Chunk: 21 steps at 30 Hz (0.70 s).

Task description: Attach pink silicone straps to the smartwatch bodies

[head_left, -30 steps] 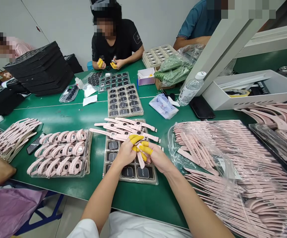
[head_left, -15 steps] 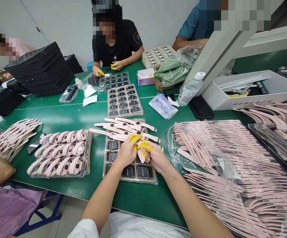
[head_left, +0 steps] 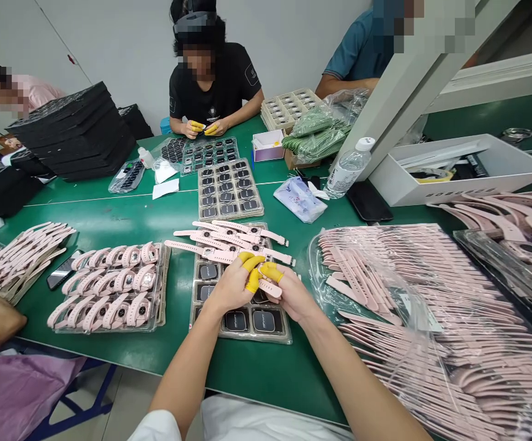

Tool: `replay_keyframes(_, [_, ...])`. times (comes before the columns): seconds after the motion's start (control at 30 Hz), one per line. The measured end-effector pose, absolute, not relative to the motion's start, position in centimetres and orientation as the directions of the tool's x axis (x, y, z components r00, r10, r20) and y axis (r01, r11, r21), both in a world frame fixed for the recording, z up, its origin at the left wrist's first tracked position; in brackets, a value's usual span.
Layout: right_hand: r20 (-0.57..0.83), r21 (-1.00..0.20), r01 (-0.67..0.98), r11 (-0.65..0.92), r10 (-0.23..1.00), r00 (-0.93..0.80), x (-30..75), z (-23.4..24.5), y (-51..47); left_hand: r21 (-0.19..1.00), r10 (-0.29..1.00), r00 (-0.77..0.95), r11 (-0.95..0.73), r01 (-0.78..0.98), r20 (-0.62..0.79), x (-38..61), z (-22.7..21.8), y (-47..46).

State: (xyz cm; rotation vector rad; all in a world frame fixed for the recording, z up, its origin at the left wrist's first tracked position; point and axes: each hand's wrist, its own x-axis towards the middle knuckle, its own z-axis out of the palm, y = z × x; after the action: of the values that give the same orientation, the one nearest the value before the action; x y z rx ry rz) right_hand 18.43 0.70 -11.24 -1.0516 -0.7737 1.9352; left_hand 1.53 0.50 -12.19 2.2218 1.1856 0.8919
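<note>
Yellow finger cots cover several fingertips of both my hands. My left hand (head_left: 234,285) and my right hand (head_left: 292,293) meet over a tray, pinching a pink watch strap (head_left: 269,288) between them. One strap end sticks out below the fingers; whatever joins its other end is hidden by them. Beneath is a tray (head_left: 256,337) with square black watch faces (head_left: 267,320) in its compartments. Just beyond my fingers, several watches with pink straps (head_left: 220,252) lie across the tray's far part.
Left stands a tray of looped pink watches (head_left: 121,282), with a phone (head_left: 63,271) beside it. Bagged pink straps (head_left: 398,275) spread on the right. Ahead are another watch-face tray (head_left: 230,190), a tissue pack (head_left: 299,199), a bottle (head_left: 349,168) and a co-worker (head_left: 213,86).
The strap end between my hands has swung from pointing down to pointing right. Both hands stay together over the tray. The co-worker opposite has brought their hands closer together.
</note>
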Motion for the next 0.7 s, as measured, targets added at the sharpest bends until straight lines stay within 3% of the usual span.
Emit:
replay_keyframes(0.13, [-0.399,-0.799,-0.306,-0.518,0.837,-0.375,18.7,-11.3,0.8,0.599,0.842,0.447,-0.532,0.599,0.301,1.4,-11.9,0.5])
replay_keyframes(0.33, [-0.358,-0.822,-0.284,-0.493,0.837,-0.414,18.8,-11.2,0.9,0.782,0.878,0.403,-0.434,0.447,0.257,1.2,-12.1,0.4])
replay_keyframes(0.43, [-0.288,-0.885,-0.248,-0.395,0.881,-0.375,18.9,-11.3,1.0,0.904,0.928,0.309,-0.303,0.302,0.208,1.5,-12.8,0.6])
replay_keyframes(0.53, [-0.202,-0.966,-0.093,-0.242,0.927,-0.315,19.3,-11.4,1.1,0.97,0.962,0.224,-0.191,0.149,0.155,1.9,-13.1,0.7])
replay_keyframes(0.6, [-0.148,-0.988,-0.004,-0.157,0.941,-0.306,19.6,-11.4,1.2,0.979,0.972,0.194,-0.157,0.131,0.13,2.1,-12.6,0.6])
replay_keyframes(0.7, [-0.104,-0.994,-0.003,-0.113,0.924,-0.367,20.1,-11.2,1.3,0.972,0.978,0.177,-0.141,0.189,0.108,2.2,-11.0,0.4])
